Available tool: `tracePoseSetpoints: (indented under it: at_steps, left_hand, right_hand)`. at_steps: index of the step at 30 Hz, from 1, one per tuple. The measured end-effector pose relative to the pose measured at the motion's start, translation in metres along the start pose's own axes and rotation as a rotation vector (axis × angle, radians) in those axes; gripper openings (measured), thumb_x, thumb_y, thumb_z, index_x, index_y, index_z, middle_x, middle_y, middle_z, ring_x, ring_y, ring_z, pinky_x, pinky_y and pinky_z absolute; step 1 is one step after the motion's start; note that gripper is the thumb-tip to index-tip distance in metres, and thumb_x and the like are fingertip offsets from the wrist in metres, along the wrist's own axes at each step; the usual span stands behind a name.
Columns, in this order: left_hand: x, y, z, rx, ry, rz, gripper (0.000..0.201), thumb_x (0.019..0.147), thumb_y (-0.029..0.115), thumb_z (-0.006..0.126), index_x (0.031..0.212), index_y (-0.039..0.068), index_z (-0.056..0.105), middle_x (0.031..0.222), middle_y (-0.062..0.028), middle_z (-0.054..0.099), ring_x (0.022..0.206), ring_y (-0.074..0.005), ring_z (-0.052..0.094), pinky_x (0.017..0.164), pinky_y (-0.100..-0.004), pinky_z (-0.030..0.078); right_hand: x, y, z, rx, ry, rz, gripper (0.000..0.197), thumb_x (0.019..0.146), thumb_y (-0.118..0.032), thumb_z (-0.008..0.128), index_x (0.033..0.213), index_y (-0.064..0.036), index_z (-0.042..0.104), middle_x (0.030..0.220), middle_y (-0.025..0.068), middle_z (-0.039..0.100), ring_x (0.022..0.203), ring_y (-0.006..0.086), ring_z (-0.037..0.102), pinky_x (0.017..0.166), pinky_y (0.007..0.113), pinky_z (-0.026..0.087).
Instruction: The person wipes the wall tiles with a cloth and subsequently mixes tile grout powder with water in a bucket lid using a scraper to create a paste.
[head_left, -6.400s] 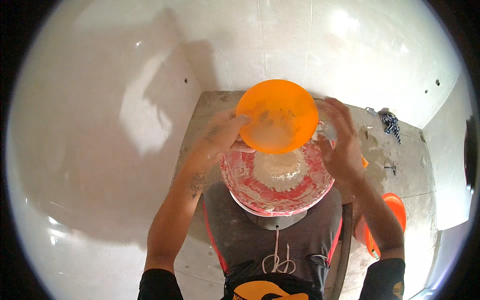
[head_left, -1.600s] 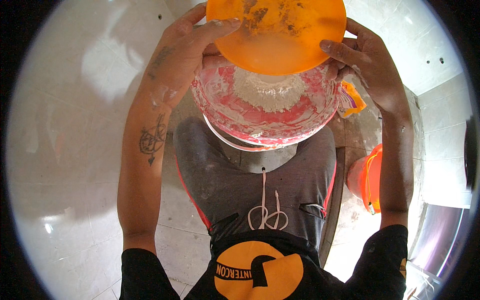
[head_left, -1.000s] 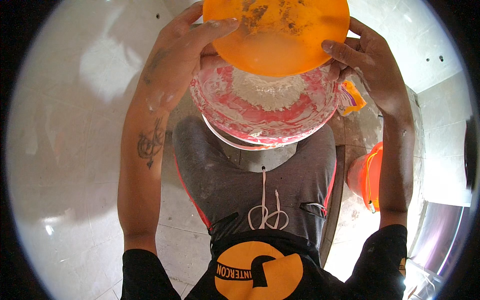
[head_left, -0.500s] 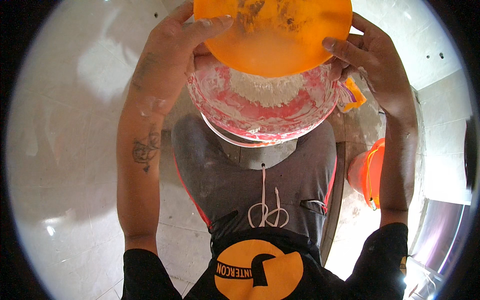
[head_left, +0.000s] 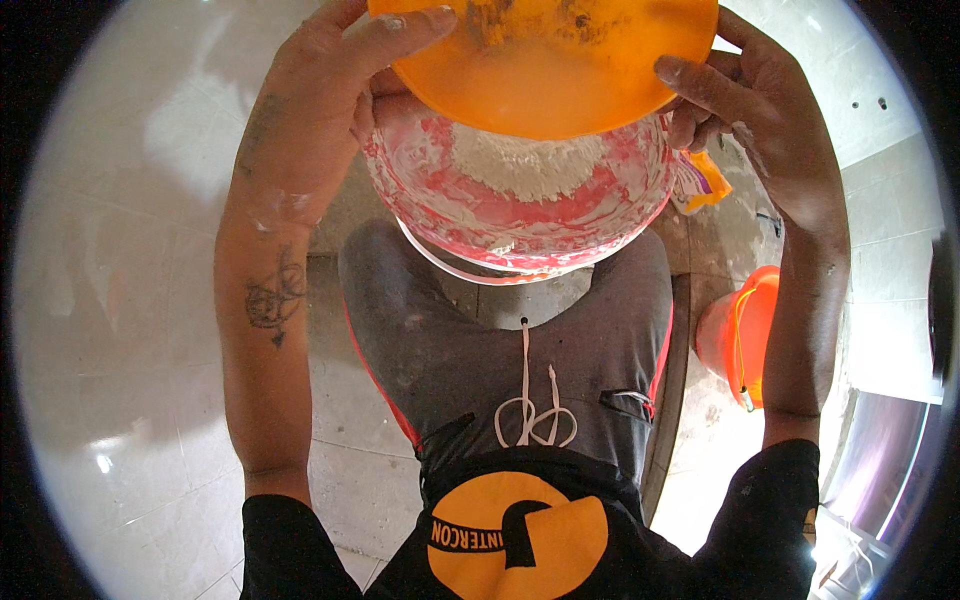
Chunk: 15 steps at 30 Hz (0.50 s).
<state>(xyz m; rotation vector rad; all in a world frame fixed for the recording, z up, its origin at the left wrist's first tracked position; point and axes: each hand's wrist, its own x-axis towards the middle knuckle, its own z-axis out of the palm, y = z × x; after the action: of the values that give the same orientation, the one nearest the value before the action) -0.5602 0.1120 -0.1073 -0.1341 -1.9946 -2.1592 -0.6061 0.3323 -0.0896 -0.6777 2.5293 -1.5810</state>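
Note:
Above a bucket (head_left: 560, 240), I hold a round orange plastic bowl (head_left: 540, 90) with dark smudges on its surface. Its upper part runs out of the frame, and what lies in it, if anything, is hidden. My left hand (head_left: 345, 65) grips the left rim, thumb on top. On the right rim, my right hand (head_left: 735, 95) has its thumb on top and its fingers curled beneath. The bucket is red inside, its wall smeared with pale powder; a heap of powder (head_left: 525, 168) shows beneath the bowl. A white handle (head_left: 440, 262) hangs along the bucket's near side.
My knees flank the bucket. An orange and purple packet (head_left: 704, 185) lies at its right. Further right stands an orange-red bucket (head_left: 735, 335) with a yellow cord over it. Pale tiled walls (head_left: 120, 300) rise on the left and right.
The bowl has risen slightly in the picture and looks a little larger. Both hands have moved apart a little with it, still holding its rim.

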Motion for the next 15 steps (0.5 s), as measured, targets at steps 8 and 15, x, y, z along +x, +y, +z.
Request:
tracePoseSetpoints:
  at_steps: [8,15]
  left_hand:
    - [0.000,0.002,-0.001,0.028,-0.056,0.034,0.051,0.088,0.015,0.059,0.131,-0.005,0.039,0.117,-0.0173,0.058,0.105,-0.0223,0.061,0.089,-0.0337,0.053]
    - [0.003,0.003,-0.015,0.013,-0.158,0.122,0.049,0.090,0.016,0.057,0.131,-0.004,0.039,0.116,-0.0151,0.059,0.100,-0.0200,0.063,0.082,-0.0311,0.055]
  right_hand:
    - [-0.002,0.006,-0.001,-0.042,-0.003,-0.132,0.047,0.089,-0.013,0.062,0.126,0.0094,0.044,0.084,0.0156,0.068,0.058,0.0157,0.065,0.055,0.026,0.056]
    - [-0.011,-0.008,-0.003,-0.111,0.045,-0.180,0.050,0.087,-0.018,0.064,0.125,0.0089,0.045,0.085,0.0168,0.069,0.058,0.0160,0.066,0.053,0.025,0.055]
